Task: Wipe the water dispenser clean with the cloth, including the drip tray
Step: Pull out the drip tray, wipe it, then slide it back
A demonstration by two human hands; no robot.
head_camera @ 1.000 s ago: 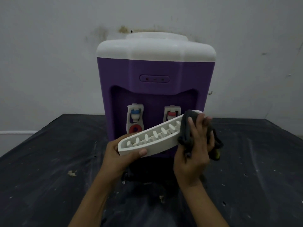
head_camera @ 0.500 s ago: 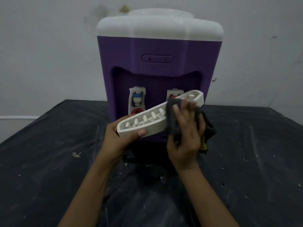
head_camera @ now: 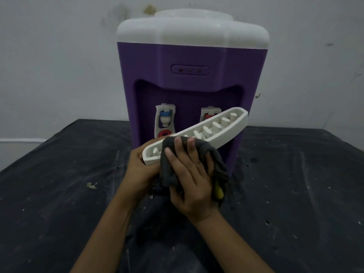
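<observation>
The left hand (head_camera: 140, 170) grips the near-left end of the white tray (head_camera: 214, 131), fingers curled shut around it, holding it tilted in the air in front of the purple dispenser (head_camera: 189, 85). The right hand (head_camera: 191, 182) presses the dark cloth (head_camera: 169, 166) over that end, fingers closed on the cloth. The dispenser stands at the far side of the black table (head_camera: 59, 194).

From my seat I see a black table (head_camera: 59, 194) filling the lower view, its top scuffed and dusted with pale specks and streaks; a small crumb of debris (head_camera: 91, 186) lies on it toward its left side. Behind the table rises a plain grey-white wall (head_camera: 49, 66), dimly lit, with a brownish stain (head_camera: 149, 9) high up. A thin white line (head_camera: 21, 140) runs along the wall just beyond the table's left edge.
</observation>
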